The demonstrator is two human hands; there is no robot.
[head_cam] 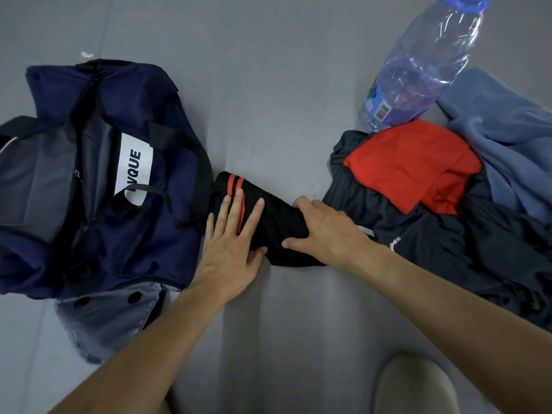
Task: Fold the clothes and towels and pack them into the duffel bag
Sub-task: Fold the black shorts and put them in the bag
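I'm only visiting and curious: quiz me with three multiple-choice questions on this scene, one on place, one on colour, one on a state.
1. Where is the duffel bag from the black garment? A left; B right; C on top.
2. Its stripes are: A white; B orange-red; C green.
3. The left hand: A flat on the garment; B a closed fist; C inside the bag.
1 A: bag lies left of it. 2 B: two orange-red bands show. 3 A: it presses flat on the cloth.
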